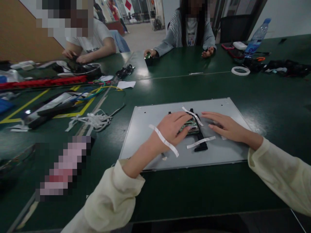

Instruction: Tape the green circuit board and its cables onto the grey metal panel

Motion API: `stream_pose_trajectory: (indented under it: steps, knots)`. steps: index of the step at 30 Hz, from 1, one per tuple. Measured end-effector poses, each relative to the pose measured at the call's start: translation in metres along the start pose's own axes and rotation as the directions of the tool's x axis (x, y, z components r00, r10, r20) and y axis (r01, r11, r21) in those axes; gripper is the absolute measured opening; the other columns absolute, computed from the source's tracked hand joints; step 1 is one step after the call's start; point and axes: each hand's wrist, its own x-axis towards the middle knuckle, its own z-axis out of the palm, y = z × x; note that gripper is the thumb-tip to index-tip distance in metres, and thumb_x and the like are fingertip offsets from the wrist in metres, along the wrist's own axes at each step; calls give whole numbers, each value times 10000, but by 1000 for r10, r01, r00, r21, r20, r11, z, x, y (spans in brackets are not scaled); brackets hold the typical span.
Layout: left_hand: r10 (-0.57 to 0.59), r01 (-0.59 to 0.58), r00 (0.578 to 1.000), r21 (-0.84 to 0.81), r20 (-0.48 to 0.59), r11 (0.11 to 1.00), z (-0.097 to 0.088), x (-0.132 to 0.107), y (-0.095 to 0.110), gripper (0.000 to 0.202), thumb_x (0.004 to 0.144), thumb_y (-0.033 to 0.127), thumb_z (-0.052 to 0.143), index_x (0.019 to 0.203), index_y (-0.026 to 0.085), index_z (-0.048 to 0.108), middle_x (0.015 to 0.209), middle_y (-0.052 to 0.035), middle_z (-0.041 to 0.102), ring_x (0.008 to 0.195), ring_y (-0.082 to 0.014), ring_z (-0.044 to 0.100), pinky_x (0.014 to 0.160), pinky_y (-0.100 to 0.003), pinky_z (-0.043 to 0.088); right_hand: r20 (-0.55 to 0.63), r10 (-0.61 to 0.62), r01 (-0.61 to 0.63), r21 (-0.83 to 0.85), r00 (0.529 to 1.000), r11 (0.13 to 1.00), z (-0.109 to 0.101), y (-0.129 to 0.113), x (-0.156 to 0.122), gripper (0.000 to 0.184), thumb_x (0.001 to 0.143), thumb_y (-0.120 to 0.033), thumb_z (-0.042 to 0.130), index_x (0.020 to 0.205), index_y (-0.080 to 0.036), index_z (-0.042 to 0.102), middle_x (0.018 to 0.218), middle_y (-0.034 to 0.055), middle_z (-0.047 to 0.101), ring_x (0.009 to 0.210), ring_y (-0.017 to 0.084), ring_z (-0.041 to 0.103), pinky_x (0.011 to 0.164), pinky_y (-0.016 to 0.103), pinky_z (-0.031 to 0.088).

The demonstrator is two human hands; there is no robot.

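Observation:
A grey metal panel point(155, 116) lies flat on the green table in front of me. At its middle sits a small green circuit board point(191, 126) with black cable strips and white tape strips point(200, 142) around it. My left hand point(173, 127) rests on the board's left side, fingers stretched out flat over it. A white tape strip point(164, 140) sticks across the back of that hand and wrist. My right hand point(225, 127) lies flat on the panel just right of the board, fingers extended toward it. Neither hand grips anything.
A pile of white tape scraps point(92, 120) lies left of the panel. Cables, a red strip point(43, 82) and yellow floor-style markings fill the far left. Two other people sit across the table. A water bottle point(256, 38), tape roll point(240, 71) and phones stand at back right.

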Motion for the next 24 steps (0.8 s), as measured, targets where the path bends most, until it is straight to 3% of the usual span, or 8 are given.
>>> stream_pose_trajectory:
  steps: [4, 6, 13, 24]
  knots:
    - [54, -53, 998, 48, -13, 997, 19, -11, 12, 279, 930, 258, 433, 1149, 136, 555, 1091, -126, 632, 1000, -230, 595, 857, -398, 501, -121, 88, -87, 19, 989, 996, -2, -6, -3, 291, 941, -305, 440, 1153, -223, 622, 1244, 72, 599, 1130, 213, 573, 880, 376, 514]
    - [58, -57, 998, 58, -19, 997, 24, -13, 11, 266, 926, 238, 431, 1130, 129, 562, 1064, -124, 640, 956, -223, 599, 820, -385, 505, -122, 115, -113, 24, 986, 993, -2, -14, -6, 247, 933, -306, 461, 1046, -211, 660, 1119, 75, 639, 1021, 204, 605, 812, 354, 521]
    - [66, -63, 996, 45, -67, 997, 28, -16, 7, 248, 915, 197, 435, 1115, 133, 568, 1047, -116, 644, 942, -210, 594, 827, -377, 499, 11, 100, -100, 58, 995, 993, -1, -38, -9, 210, 912, -336, 516, 936, -218, 687, 1026, 65, 620, 1000, 208, 561, 869, 387, 463]
    - [78, -76, 992, 21, -104, 997, 33, -18, 6, 248, 901, 175, 451, 1122, 139, 557, 1069, -109, 639, 996, -206, 592, 862, -385, 494, 135, 144, -165, 154, 980, 974, 1, -47, -5, 182, 895, -344, 537, 867, -201, 646, 1043, 66, 592, 1016, 212, 522, 895, 391, 423]
